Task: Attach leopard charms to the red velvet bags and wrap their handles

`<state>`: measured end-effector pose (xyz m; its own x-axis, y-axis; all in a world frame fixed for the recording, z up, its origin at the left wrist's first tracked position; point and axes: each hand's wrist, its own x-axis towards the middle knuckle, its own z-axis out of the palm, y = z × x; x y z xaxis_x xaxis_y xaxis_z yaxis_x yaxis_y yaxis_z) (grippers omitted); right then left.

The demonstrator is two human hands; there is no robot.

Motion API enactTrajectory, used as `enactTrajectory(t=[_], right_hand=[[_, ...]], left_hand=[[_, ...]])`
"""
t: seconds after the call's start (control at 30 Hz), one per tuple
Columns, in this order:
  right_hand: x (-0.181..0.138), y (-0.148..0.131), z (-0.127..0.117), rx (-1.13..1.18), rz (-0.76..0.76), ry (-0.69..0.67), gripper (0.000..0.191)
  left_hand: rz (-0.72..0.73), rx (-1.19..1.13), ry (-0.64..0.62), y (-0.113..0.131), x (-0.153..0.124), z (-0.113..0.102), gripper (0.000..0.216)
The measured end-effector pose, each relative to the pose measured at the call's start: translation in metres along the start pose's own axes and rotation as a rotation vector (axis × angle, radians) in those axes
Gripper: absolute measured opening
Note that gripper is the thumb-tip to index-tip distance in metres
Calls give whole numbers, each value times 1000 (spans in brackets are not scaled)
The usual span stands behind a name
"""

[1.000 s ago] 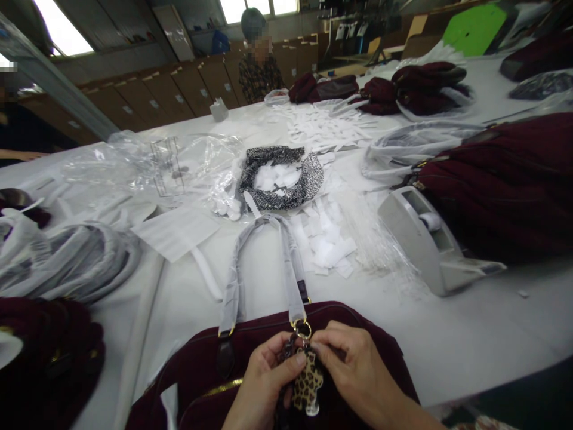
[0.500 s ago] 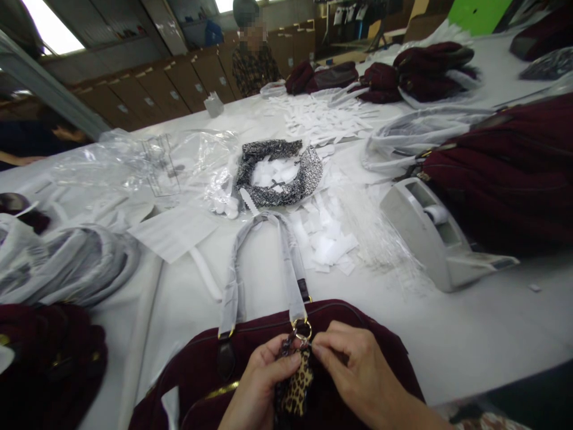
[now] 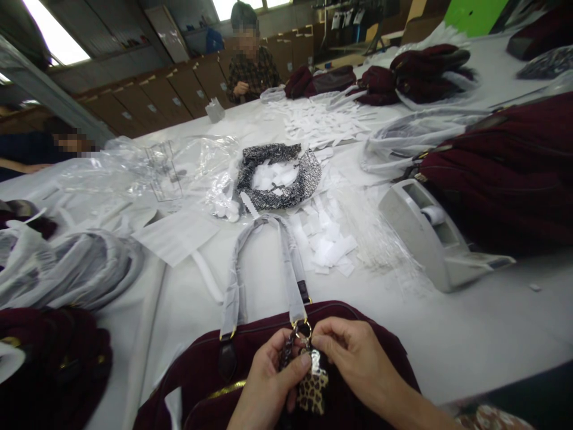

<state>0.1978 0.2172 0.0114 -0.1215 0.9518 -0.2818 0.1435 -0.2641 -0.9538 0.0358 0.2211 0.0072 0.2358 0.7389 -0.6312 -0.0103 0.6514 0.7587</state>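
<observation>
A dark maroon handbag [image 3: 201, 370] lies in front of me, its wrapped handles [image 3: 235, 269] stretched away over the table. At the base of one handle is a gold ring [image 3: 302, 329], from which a leopard-print charm [image 3: 313, 391] and a dark chain [image 3: 286, 352] hang. My left hand [image 3: 273, 376] is closed, pinching the charm's upper part between thumb and fingers. My right hand [image 3: 358, 361] is closed too, its thumb and forefinger pinched at the small link just under the ring. What exactly those right fingertips hold is partly hidden.
A grey tape dispenser [image 3: 430, 233] stands to the right beside a maroon bag [image 3: 501, 167]. White paper slips [image 3: 331, 242] and a black-and-white patterned fabric ring [image 3: 308, 179] lie ahead. More wrapped handles [image 3: 89, 263] are at left. A person [image 3: 250, 65] is across the table.
The leopard-print charm has turned and shifted slightly right, now showing a shiny patch near its top. Both hands stay at the ring. The person across has raised a hand into view.
</observation>
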Motion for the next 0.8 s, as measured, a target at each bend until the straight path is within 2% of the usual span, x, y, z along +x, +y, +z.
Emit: enactTrajectory(t=[0.13, 0.33, 0.43, 0.57, 0.63, 0.8], right_hand=[[-1, -2, -1, 6, -59, -27, 18], [3, 5, 7, 0, -77, 42, 15], [3, 4, 9, -36, -124, 59, 14], [1, -1, 7, -158, -199, 33, 9], [0, -3, 7, -198, -240, 17, 7], [0, -6, 6, -206, -268, -38, 12]], left_hand=[[15, 4, -10, 4, 1, 0, 39], [-54, 33, 29, 6, 7, 5, 43], [-3, 67, 49, 4, 10, 4, 43], [130, 216, 200, 6, 6, 2, 39], [145, 170, 209, 8, 4, 1, 38], [-31, -129, 69, 8, 2, -4, 37]])
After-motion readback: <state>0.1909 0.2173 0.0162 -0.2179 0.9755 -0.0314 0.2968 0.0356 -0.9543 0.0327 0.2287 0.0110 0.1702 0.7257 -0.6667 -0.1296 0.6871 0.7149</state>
